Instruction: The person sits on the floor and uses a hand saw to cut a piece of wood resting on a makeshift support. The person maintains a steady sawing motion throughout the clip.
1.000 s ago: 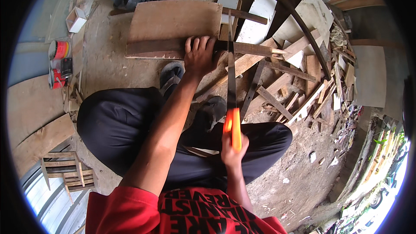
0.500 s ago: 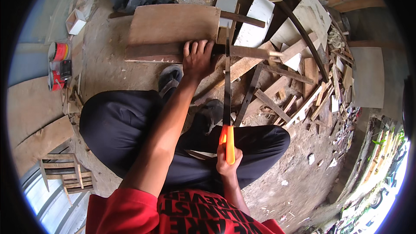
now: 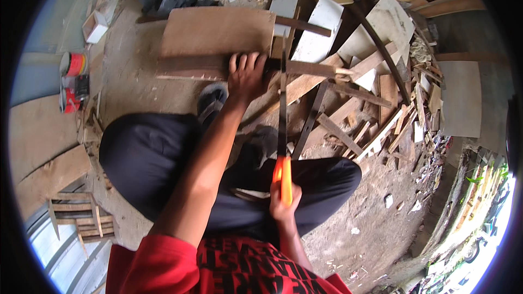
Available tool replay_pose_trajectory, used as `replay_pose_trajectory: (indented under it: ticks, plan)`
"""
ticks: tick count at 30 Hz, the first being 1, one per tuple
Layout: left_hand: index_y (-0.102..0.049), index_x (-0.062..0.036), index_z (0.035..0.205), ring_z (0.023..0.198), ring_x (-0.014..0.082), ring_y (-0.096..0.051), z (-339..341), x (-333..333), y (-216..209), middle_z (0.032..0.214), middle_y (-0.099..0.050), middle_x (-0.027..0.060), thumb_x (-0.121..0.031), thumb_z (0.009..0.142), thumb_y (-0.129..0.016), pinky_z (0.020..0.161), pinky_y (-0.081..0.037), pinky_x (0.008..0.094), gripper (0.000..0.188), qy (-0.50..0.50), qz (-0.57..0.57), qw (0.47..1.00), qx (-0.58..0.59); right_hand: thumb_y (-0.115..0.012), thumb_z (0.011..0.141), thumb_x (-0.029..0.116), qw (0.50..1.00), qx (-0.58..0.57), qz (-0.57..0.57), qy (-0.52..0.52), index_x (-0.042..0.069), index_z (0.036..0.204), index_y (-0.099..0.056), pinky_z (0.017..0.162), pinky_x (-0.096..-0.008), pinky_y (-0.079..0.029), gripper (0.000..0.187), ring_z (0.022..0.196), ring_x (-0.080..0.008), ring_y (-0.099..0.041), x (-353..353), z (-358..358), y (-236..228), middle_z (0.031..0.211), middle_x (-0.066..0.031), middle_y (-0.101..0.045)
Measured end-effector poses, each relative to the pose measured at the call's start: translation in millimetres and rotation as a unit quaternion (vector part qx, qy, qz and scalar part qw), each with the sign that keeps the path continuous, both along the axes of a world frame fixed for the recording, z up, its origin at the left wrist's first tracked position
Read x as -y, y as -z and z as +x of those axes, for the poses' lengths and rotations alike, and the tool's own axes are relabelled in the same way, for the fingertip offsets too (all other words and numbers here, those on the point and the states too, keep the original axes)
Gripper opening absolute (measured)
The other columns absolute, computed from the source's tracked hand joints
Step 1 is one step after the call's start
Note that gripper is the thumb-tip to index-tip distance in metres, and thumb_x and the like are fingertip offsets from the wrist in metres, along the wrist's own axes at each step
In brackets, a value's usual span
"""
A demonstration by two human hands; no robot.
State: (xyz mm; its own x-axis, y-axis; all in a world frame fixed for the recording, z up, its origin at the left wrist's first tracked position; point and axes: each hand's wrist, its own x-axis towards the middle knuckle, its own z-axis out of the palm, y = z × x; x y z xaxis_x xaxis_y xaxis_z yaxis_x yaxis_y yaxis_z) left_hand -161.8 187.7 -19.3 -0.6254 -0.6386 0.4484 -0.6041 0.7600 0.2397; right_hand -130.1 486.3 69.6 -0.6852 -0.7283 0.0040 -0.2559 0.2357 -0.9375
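Orange-handled metal handsaw point(image 3: 282, 114) laid across dark-brown wooden plank point(image 3: 309, 68).
Handsaw gripped by closed right fingers point(image 3: 275, 191) — plank clasped under curled left fingers point(image 3: 251, 62).

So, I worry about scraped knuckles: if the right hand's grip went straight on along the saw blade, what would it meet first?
Probably the dark wooden strip that crosses ahead of the right hand, under the left hand, though relative heights are unclear.

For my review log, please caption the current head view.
Left hand holds a dark wooden strip; right hand grips an orange-handled saw laid across it.
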Motion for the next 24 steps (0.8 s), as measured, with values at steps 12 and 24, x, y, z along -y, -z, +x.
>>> replay_pose_trajectory:
  ticks: [12,24]
  plan:
    - [-0.055,-0.0121,0.126,0.109,0.0253,-0.052,1,-1,-11,0.114,-0.056,0.0063,-0.046,0.089,-0.06,0.107,-0.028,0.0485,0.05,-0.007,0.02,0.999,0.044,-0.061,0.088,0.006,0.986,0.139,-0.066,0.07,-0.001,0.074,-0.055,0.048,-0.0282,-0.037,0.017,0.055,-0.0059,-0.043,113,-56,20,0.057,-0.0016,-0.048]
    - [-0.056,-0.0125,0.124,0.108,0.0247,-0.052,2,-4,-10,0.112,-0.055,0.0066,-0.046,0.089,-0.061,0.107,-0.03,0.0494,0.049,-0.007,0.018,1.0,0.022,-0.058,0.089,0.003,0.991,0.113,-0.041,0.055,0.001,0.071,-0.053,0.047,-0.0266,-0.034,0.019,0.055,-0.0047,-0.043,106,-58,12,0.058,0.0019,-0.046]
